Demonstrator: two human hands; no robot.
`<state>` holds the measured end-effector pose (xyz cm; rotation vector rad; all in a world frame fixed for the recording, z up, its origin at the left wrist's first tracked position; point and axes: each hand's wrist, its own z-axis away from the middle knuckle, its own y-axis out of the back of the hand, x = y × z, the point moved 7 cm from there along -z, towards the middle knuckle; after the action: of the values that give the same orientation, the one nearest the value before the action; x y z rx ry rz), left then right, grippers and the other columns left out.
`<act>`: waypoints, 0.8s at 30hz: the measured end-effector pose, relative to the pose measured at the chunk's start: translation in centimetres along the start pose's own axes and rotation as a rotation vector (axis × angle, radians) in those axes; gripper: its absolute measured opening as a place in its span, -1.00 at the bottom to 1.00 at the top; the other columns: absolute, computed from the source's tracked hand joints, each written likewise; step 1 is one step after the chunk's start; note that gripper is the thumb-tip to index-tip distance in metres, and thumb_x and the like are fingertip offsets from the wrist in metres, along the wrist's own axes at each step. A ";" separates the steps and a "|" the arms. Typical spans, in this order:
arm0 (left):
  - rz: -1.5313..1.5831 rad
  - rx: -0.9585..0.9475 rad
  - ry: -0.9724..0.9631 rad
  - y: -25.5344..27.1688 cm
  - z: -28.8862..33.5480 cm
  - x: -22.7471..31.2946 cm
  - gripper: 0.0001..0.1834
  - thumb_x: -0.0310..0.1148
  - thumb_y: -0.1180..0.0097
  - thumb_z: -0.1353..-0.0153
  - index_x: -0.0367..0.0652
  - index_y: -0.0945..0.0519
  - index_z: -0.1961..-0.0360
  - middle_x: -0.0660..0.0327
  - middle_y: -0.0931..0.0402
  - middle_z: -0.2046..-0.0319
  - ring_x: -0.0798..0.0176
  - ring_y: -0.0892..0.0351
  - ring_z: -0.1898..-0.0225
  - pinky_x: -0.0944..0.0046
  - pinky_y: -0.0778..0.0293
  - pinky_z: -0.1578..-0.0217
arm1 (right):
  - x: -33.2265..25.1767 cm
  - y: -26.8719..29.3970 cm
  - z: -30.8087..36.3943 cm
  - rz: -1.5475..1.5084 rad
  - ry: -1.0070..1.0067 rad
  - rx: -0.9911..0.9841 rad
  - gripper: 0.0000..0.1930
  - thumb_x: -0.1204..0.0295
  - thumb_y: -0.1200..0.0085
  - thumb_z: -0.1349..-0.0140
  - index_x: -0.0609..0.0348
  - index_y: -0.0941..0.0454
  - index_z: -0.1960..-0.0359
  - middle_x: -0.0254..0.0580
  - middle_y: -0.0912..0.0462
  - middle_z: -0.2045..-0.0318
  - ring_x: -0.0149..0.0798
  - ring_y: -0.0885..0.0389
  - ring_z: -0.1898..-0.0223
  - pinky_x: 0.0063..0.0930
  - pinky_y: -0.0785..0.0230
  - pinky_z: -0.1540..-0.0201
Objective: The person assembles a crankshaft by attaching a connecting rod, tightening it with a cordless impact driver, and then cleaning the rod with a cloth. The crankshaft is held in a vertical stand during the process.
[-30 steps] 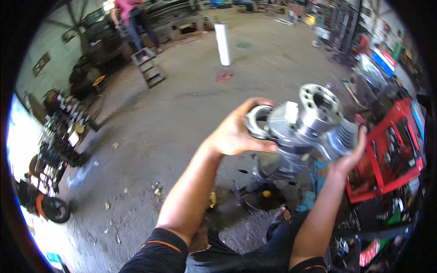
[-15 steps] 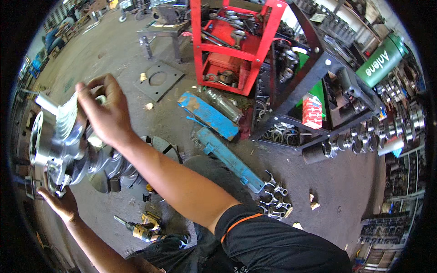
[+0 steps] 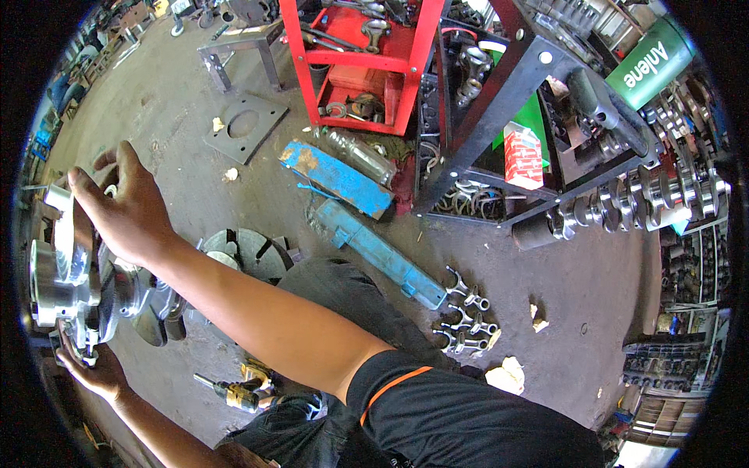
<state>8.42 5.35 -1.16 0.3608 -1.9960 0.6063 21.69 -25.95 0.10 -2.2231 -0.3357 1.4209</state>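
A shiny crankshaft (image 3: 58,285) stands at the far left, its round webs and journals running back to the right. Above it, my right hand (image 3: 133,214) curls its fingers round the ring-shaped end of what looks like a connecting rod (image 3: 111,189); the fingers hide most of it. Beneath the crankshaft is my left hand (image 3: 95,376), palm up. Its fingers close on a small bright metal piece with bolts, apparently the connecting rod cap (image 3: 89,351). Several loose connecting rods (image 3: 466,320) lie on the floor at lower right.
Near my legs lies a yellow-black power drill (image 3: 238,392). A blue case (image 3: 382,253) and a worn blue box (image 3: 335,178) rest on the floor ahead. Beyond stand a red tool rack (image 3: 363,58) and a black rack (image 3: 488,97). More crankshafts (image 3: 616,204) are at right.
The view has shifted, so most things sit farther left. My right hand and the crankshaft lie nearer the left rim. Both hands stay at the crankshaft.
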 end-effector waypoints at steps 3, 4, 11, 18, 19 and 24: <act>0.114 0.154 0.138 -4.1 2.7 1.4 -0.15 0.27 0.35 -0.40 -0.19 -0.14 -0.46 0.02 -0.04 -0.48 -0.07 0.01 -0.49 -0.19 0.21 -0.48 | 0.0 0.0 0.3 -0.046 -0.023 0.040 -0.50 0.10 -0.21 -0.22 0.25 -0.32 0.09 0.09 -0.53 0.30 0.07 -0.56 0.23 -0.07 -0.39 0.13; 0.089 0.198 0.151 -5.1 3.4 1.9 -0.07 0.34 0.38 -0.37 -0.21 -0.10 -0.48 0.04 0.00 -0.49 -0.08 0.05 -0.50 -0.20 0.24 -0.48 | -0.9 0.6 0.5 -0.016 0.073 0.140 -0.51 0.13 -0.21 -0.23 0.25 -0.30 0.07 0.10 -0.51 0.24 0.08 -0.54 0.17 -0.07 -0.38 0.08; -0.040 0.203 0.081 -6.8 5.6 3.5 0.00 0.43 0.24 -0.25 -0.10 -0.09 -0.49 0.10 0.05 -0.52 -0.13 0.07 -0.50 -0.19 0.21 -0.48 | -3.9 3.6 1.4 0.088 0.333 0.403 -0.42 0.33 -0.16 -0.22 0.34 -0.18 -0.17 0.27 -0.38 -0.02 0.24 -0.37 -0.10 0.01 -0.21 -0.18; -0.233 0.208 0.019 -6.3 5.3 4.1 -0.10 0.35 0.31 -0.33 -0.09 -0.14 -0.48 0.05 -0.03 -0.48 -0.07 -0.05 -0.46 -0.08 0.14 -0.48 | -4.7 2.5 4.4 0.277 0.264 0.462 -0.36 0.35 -0.13 -0.22 0.44 -0.12 -0.22 0.38 -0.34 -0.07 0.29 -0.35 -0.12 0.07 -0.19 -0.20; -0.277 0.186 0.049 -6.6 5.2 4.1 -0.09 0.36 0.35 -0.34 -0.11 -0.13 -0.48 0.03 -0.04 -0.48 -0.07 -0.06 -0.46 -0.08 0.15 -0.48 | -5.0 1.5 4.6 0.267 0.290 0.393 -0.35 0.35 -0.12 -0.22 0.46 -0.11 -0.22 0.39 -0.33 -0.08 0.30 -0.35 -0.12 0.08 -0.18 -0.20; -0.079 0.272 0.184 -6.3 6.2 4.4 -0.09 0.32 0.60 -0.43 -0.25 -0.18 -0.44 -0.03 -0.17 -0.41 -0.04 -0.15 -0.41 -0.05 0.00 -0.42 | -3.8 1.0 5.1 0.225 0.248 0.090 -0.18 0.35 -0.23 -0.11 0.48 -0.03 -0.30 0.46 -0.27 -0.19 0.34 -0.29 -0.25 0.09 -0.16 -0.31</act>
<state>4.87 -3.39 1.89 0.5266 -1.7193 0.8328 15.42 -27.18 0.77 -2.3863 0.0626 1.2202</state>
